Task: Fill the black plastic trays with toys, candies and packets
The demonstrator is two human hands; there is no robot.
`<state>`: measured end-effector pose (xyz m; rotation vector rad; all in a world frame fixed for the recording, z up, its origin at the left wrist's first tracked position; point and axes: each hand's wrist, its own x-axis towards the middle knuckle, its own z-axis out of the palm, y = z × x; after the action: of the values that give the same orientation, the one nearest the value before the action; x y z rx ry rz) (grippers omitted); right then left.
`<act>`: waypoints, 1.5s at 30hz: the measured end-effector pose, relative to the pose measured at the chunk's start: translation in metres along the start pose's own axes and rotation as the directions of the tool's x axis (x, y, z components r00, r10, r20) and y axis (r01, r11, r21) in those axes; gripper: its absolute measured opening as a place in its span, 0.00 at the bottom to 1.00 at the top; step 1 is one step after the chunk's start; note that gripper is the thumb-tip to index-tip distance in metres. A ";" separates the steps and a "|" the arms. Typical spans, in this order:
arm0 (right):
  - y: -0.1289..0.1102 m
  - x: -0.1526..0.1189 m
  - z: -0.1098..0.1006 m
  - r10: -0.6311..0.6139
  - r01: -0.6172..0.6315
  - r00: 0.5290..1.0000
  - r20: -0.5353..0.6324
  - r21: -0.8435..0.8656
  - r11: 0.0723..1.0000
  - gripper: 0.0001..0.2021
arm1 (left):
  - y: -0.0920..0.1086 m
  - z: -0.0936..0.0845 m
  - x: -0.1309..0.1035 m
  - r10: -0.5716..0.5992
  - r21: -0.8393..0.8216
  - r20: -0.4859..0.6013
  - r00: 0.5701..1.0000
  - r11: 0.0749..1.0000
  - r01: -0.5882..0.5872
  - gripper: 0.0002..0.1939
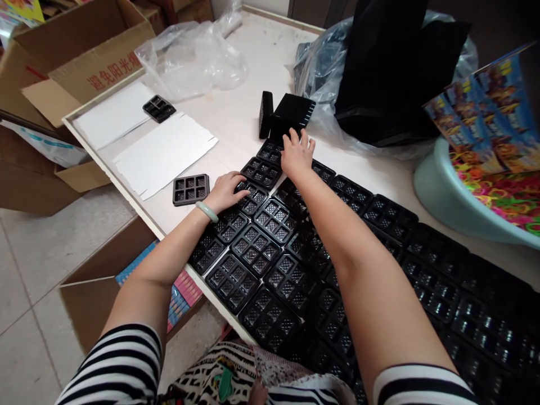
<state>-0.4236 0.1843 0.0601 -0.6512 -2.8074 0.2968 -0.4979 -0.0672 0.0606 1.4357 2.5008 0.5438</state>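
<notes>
Rows of black plastic trays (pixel 256 247), each with small square compartments, cover the near part of the white table. My left hand (pixel 225 191), a pale green bangle at its wrist, rests over the left edge of these rows. Its thumb and fingers are apart on a tray (pixel 252 198). My right hand (pixel 297 152) is at the far end of the rows, fingers spread, its tips by a stack of black trays (pixel 294 109) lying on its side. What lies under the right palm is hidden. Left of my left hand sits a separate black tray (pixel 191 189).
White sheets (pixel 164 151) and another black tray (pixel 158 108) lie at the left. Clear plastic (pixel 198 56) is behind. At right stand a bag of black material (pixel 379 73) and a light blue basin (pixel 439 191) of colourful bands. Cardboard boxes (pixel 97 62) flank the table.
</notes>
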 end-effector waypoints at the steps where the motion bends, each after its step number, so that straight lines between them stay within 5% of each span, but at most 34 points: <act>1: 0.007 0.007 0.001 -0.009 0.009 1.000 0.011 -0.001 1.000 0.29 | 0.000 0.000 0.003 0.001 -0.007 -0.001 1.000 1.000 -0.001 0.21; 6: 0.027 0.027 0.002 -0.045 0.048 0.990 0.134 -0.021 0.999 0.31 | 0.001 -0.001 0.013 0.006 -0.036 0.011 1.000 0.999 -0.005 0.20; 13: 0.015 0.031 -0.012 0.008 0.009 0.969 0.247 -0.068 0.998 0.32 | -0.002 0.003 0.029 0.008 -0.008 0.036 0.999 1.000 -0.008 0.21; 20: 0.012 -0.007 -0.006 -0.110 0.110 0.978 0.175 0.013 0.994 0.22 | -0.007 0.010 0.039 0.052 -0.081 0.067 0.996 0.996 -0.046 0.21; 32: 0.013 -0.049 -0.006 -0.123 0.130 0.964 0.236 -0.015 0.991 0.24 | -0.004 0.013 0.040 0.067 -0.210 0.085 0.994 0.976 -0.048 0.22; 41: 0.020 -0.052 -0.007 -0.131 0.127 0.956 0.264 0.031 0.991 0.27 | 0.001 -0.021 0.002 -0.217 -0.420 0.085 0.972 0.877 0.233 0.26; 45: 0.019 -0.055 -0.006 -0.111 0.106 0.960 0.256 0.033 0.994 0.28 | 0.002 -0.020 -0.015 -0.217 -0.542 0.136 0.967 0.800 0.256 0.26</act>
<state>-0.3663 0.1774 0.0507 -0.4825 -3.0695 0.4144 -0.4961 -0.0838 0.0790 0.8849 2.1529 1.0443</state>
